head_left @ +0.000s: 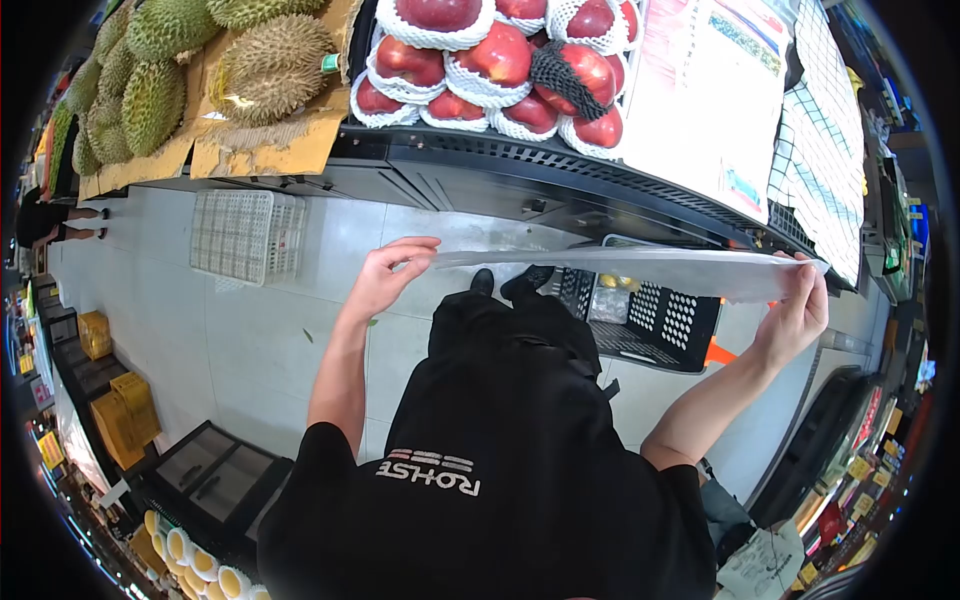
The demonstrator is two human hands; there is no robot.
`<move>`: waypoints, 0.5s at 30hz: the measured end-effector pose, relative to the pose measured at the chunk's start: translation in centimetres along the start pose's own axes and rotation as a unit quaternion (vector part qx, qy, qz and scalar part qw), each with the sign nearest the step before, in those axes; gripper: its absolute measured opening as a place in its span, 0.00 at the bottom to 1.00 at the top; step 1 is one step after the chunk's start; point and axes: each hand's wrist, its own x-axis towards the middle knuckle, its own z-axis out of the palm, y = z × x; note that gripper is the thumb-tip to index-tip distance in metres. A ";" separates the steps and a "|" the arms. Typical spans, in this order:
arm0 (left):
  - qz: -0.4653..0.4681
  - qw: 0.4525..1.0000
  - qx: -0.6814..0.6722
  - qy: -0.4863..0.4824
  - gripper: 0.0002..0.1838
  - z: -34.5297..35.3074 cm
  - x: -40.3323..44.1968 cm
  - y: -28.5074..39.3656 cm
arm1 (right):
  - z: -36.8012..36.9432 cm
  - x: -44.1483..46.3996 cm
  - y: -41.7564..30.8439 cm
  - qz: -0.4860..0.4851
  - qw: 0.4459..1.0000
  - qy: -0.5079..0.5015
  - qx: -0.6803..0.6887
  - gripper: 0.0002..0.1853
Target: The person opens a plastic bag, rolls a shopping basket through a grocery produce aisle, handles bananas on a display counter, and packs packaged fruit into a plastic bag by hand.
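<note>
A thin, translucent plastic bag (640,265) is stretched out flat across the front of my body, seen almost edge-on. At its left end, my left hand (388,280) holds it with thumb and fingers. My right hand (798,312) pinches the other end, near the display's right side. Beyond the bag, red apples (495,55) in foam nets are heaped on the display; one apple (575,78) wears a dark net. Below the bag's right part stands a black shopping basket (655,325) with some yellow fruit (615,282) in it.
Durians (155,105) lie on cardboard (265,150) at the upper left. A white plastic crate (245,235) rests on the floor below them. Behind me at the lower left are a black cabinet (215,470) and foam-wrapped yellow fruit (200,565). Another person's legs (80,225) show at far left.
</note>
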 end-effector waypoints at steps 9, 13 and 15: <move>0.013 0.970 -0.236 0.056 0.04 0.2 0.5 1.6 | -1.3 0.3 2.8 0.058 0.997 -0.002 0.042 0.13; 0.099 0.957 -0.272 0.006 0.03 0.0 0.7 1.4 | -1.3 0.3 3.4 0.087 0.995 0.016 0.046 0.12; 0.086 0.956 -0.281 0.013 0.04 -0.2 0.6 1.5 | -1.3 0.3 4.1 0.101 0.993 0.021 0.052 0.12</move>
